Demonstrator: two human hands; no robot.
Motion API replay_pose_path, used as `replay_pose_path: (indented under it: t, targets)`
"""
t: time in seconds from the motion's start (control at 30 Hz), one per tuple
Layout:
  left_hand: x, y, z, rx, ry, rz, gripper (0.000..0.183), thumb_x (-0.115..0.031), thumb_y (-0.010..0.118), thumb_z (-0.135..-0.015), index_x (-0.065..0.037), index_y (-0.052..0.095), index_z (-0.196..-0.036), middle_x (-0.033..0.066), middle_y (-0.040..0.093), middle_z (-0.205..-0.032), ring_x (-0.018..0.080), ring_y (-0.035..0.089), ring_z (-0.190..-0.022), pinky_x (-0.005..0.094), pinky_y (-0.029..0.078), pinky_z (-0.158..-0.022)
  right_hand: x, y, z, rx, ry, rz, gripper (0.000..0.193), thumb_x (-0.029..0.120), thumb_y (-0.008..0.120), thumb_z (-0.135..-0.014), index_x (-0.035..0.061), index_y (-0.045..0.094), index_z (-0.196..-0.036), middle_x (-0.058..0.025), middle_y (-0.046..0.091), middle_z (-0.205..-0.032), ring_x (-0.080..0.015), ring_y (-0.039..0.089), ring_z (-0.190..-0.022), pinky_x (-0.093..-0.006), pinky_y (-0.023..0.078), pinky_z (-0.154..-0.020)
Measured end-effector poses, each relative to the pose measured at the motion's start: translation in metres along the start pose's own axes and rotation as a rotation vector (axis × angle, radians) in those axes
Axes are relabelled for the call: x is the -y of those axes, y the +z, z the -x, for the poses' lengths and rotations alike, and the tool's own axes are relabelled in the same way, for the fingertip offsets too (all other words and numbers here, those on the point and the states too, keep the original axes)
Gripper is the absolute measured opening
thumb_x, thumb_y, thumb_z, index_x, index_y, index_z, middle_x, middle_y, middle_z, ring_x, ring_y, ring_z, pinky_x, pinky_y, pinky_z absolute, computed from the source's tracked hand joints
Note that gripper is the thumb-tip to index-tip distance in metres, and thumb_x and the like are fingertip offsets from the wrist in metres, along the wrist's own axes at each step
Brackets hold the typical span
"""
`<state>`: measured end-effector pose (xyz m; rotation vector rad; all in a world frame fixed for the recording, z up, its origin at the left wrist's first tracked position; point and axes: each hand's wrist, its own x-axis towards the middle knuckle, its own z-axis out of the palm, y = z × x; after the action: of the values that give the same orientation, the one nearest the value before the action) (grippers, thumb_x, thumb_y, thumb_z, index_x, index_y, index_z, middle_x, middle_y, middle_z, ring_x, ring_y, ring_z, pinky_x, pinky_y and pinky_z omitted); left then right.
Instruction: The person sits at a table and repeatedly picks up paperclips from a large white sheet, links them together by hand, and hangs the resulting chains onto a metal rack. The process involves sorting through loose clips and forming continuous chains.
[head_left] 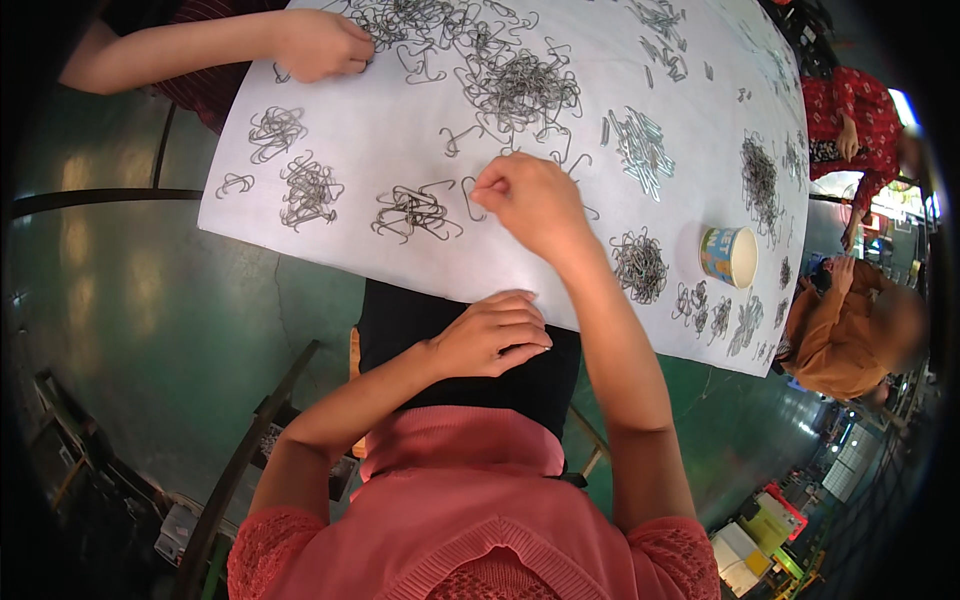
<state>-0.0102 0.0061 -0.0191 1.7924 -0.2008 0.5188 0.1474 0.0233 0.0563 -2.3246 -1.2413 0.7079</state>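
My right hand (535,205) reaches over the white table, thumb and fingers pinched on a bent wire hook (468,198), part of which shows beside the fingertips. Just left of it lies a small pile of wire hooks (414,214). Beyond it spreads a large heap of similar hooks (522,88). My left hand (495,333) rests at the near table edge above my lap, fingers loosely apart, and nothing shows in it. More small piles of hooks (311,190) lie to the left, and another pile (639,266) sits right of my right forearm.
A paper cup (728,256) stands on the white table (590,300) at the right. Short metal pieces (642,150) lie beyond my right hand. Another person's hand (325,46) is at the far-left hooks. Two people (845,325) are along the right side.
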Motion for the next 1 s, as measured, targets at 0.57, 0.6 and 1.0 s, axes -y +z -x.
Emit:
replay_pose_path:
  t: [0.57,0.6,1.0]
  targets:
    - [0.0,0.002,0.002,0.005,0.045,-0.029,0.012,-0.009,0.072,-0.075,-0.009,0.066,-0.085,0.0033,0.064,-0.085,0.0191,0.061,-0.088,0.0406,0.044,-0.095,-0.006,-0.007,-0.046,-0.143,-0.236,0.212,0.007,0.015,0.064,-0.081,0.0121,0.065,-0.087,-0.0047,0.058,-0.088,-0.0232,0.06,-0.084,-0.0352,0.046,-0.072]
    - [0.0,0.001,0.001,0.006,0.049,-0.03,0.012,-0.009,0.072,-0.075,-0.009,0.066,-0.085,0.0033,0.064,-0.085,0.0192,0.061,-0.088,0.0406,0.044,-0.095,-0.006,-0.004,-0.053,-0.114,-0.246,0.243,0.007,0.015,0.064,-0.081,0.0127,0.064,-0.088,-0.0045,0.057,-0.089,-0.0233,0.059,-0.084,-0.0353,0.046,-0.072]
    - [0.001,0.003,0.002,-0.019,0.069,0.003,0.01,-0.009,0.07,-0.077,-0.008,0.064,-0.085,0.0044,0.063,-0.083,0.021,0.06,-0.085,0.0406,0.043,-0.096,0.002,0.006,-0.058,-0.119,-0.023,0.146,0.013,0.024,0.068,-0.08,0.0108,0.068,-0.082,-0.0077,0.064,-0.092,-0.027,0.063,-0.087,-0.0384,0.05,-0.074]
